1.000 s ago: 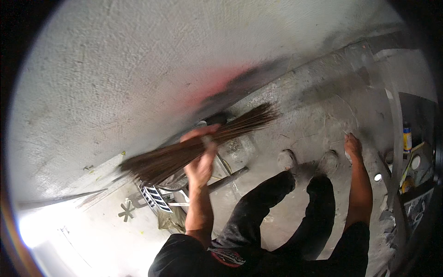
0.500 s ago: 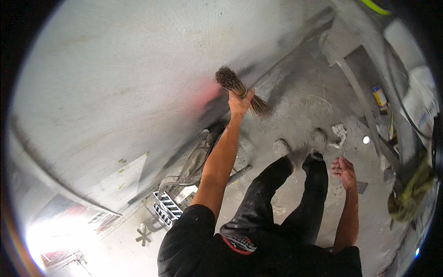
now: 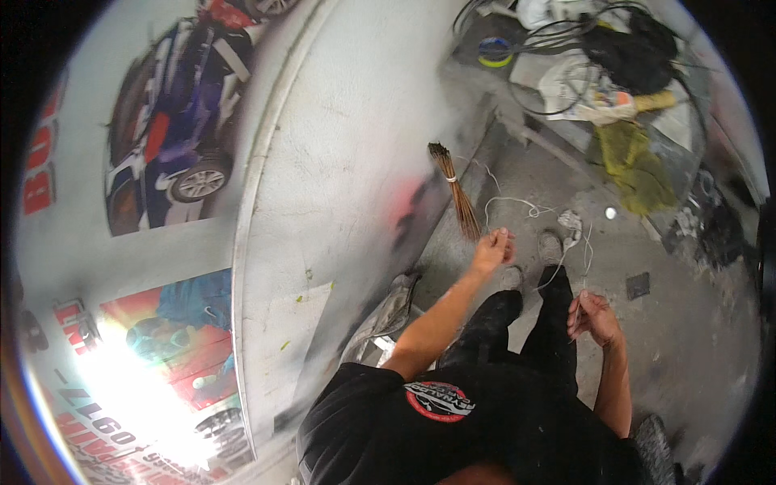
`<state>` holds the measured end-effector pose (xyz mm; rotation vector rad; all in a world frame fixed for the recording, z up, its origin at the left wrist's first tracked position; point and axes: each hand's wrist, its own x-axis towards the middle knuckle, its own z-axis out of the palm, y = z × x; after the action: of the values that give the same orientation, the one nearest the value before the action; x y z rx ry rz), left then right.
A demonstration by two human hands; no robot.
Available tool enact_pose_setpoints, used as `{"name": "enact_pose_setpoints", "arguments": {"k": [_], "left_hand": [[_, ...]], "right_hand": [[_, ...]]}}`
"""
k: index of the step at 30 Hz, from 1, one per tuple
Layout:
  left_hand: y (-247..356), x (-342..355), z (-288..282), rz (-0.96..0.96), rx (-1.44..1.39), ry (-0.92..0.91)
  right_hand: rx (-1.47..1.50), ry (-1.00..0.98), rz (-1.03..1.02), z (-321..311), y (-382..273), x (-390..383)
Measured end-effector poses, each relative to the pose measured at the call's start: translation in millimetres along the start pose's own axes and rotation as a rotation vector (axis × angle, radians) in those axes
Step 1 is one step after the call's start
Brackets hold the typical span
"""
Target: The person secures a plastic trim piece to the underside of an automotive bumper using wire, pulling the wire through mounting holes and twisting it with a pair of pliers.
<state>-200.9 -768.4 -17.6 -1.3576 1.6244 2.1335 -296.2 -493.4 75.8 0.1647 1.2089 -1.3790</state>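
Note:
A bundle of thin brown sticks [image 3: 461, 200], a whisk broom bound by a pale tie, leans near the foot of the wall. My left hand [image 3: 489, 252] is beside its lower end, fingers curled in and slightly blurred. A thin white cord [image 3: 509, 199] loops from near the broom down toward these fingers; whether they pinch it cannot be made out. My right hand [image 3: 596, 316], in front of my right leg, is closed on a thin white string [image 3: 586, 250] that rises from the fingertips. White crumpled material [image 3: 571, 221] lies by my right shoe.
The pale wall [image 3: 347, 153] with a red smudge stands at my left, posters beyond it. Far right, a cluttered surface bears cables [image 3: 558, 36], a tape roll [image 3: 495, 52] and a yellow-green cloth [image 3: 634, 166]. Black plastic [image 3: 719, 222] and a dark square [image 3: 638, 285] lie on the floor.
My left hand no longer grips the broom round its middle; it has moved down and right to the lower end. The view has turned, bringing posters and the cluttered surface into sight.

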Motion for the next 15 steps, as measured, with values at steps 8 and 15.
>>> {"name": "enact_pose_setpoints", "arguments": {"k": [8, 15], "left_hand": [[170, -92, 4, 0.359, 0.674, -0.408], [160, -148, 166, 0.228, 0.466, -0.711]], "right_hand": [[-0.775, 0.958, -0.393, -84, 29, -191], [-0.299, 1.119, -0.5, -109, 56, -297]]}}
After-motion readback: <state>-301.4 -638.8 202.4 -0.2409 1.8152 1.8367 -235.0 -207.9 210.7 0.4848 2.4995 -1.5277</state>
